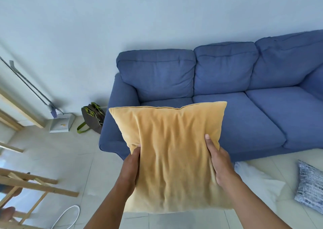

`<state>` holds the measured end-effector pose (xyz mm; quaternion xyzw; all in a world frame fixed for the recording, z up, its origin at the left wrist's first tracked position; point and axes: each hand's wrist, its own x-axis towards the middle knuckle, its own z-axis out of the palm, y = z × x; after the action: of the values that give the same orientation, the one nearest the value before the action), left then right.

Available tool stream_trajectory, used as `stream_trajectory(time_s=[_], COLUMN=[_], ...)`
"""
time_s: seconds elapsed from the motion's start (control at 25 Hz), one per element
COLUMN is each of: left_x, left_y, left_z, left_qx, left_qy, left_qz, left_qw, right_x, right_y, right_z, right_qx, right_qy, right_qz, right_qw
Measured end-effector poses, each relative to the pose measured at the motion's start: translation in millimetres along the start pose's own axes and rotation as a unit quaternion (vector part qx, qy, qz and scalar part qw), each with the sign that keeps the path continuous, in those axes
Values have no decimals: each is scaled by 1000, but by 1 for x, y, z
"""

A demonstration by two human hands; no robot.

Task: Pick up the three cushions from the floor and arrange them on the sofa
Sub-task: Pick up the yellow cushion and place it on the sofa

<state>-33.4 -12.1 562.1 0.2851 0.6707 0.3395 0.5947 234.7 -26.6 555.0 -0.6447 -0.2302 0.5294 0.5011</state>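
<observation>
I hold a yellow cushion (173,148) up in the air in front of the left end of the blue sofa (262,117). My left hand (132,166) grips its left edge and my right hand (219,162) grips its right edge, thumbs on the near face. A white cushion (257,180) lies on the tiled floor at the right, close to the sofa's front. Further right on the floor lies a grey-blue patterned cushion (310,187). No cushions show on the sofa's seats.
A dark bag with green straps (92,118) leans at the sofa's left arm. A dustpan and broom (60,122) stand against the wall. A wooden rack (26,188) and a white cable (67,216) occupy the floor at the lower left.
</observation>
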Motion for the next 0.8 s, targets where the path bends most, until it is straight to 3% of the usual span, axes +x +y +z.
stream_trajectory(time_s=[0.36, 0.64, 0.8], left_x=[29, 126, 188], left_y=[76, 146, 177], left_z=[2, -3, -12], left_qx=[-69, -84, -86], left_qy=[-7, -46, -66], left_qz=[37, 87, 69], left_qw=[997, 992, 992], right_x=[49, 130, 185], right_y=[-72, -117, -130], right_z=[26, 76, 107], right_qx=[28, 11, -13], right_qy=[-81, -64, -48], right_qz=[-19, -25, -10], right_qw=[996, 998, 999])
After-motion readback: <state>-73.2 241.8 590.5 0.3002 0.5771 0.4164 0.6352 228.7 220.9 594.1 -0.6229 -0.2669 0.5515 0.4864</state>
